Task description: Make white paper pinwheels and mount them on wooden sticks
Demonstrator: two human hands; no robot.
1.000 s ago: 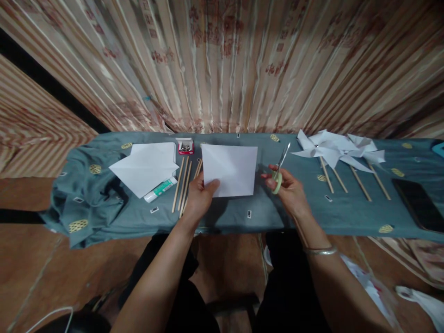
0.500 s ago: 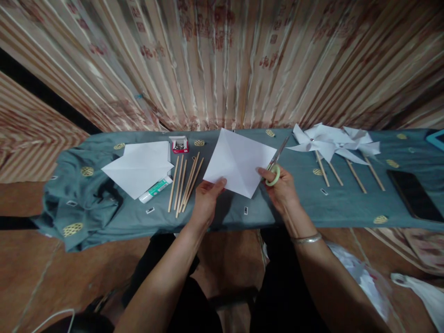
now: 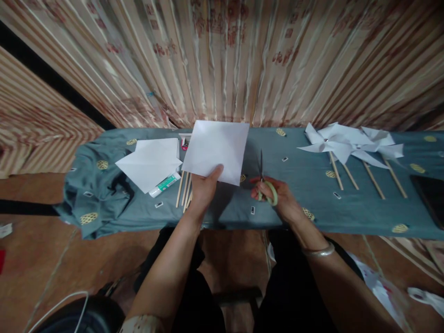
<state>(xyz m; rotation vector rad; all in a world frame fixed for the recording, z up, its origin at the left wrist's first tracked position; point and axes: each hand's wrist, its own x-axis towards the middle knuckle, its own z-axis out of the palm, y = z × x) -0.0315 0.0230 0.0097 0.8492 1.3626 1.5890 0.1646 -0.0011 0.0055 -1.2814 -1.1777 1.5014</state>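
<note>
My left hand pinches a square sheet of white paper at its lower edge, thumb on top, and holds it above the table. Faint creases show on the sheet. To the right of it, my right hand grips scissors with pale green handles, their blades pointing away from me and slightly apart. The blades do not touch the paper. Partly behind the sheet lie several thin wooden sticks and a small red and white box.
On the left are a stack of white paper and a glue stick. Several white paper pinwheels on sticks lie at the right, near a dark phone. A cloth covers the narrow table; a curtain hangs behind.
The paper has turned in my left hand, from corner-up to nearly edge-up, and shifted left. My right hand has let go of the paper and moved away with the scissors.
</note>
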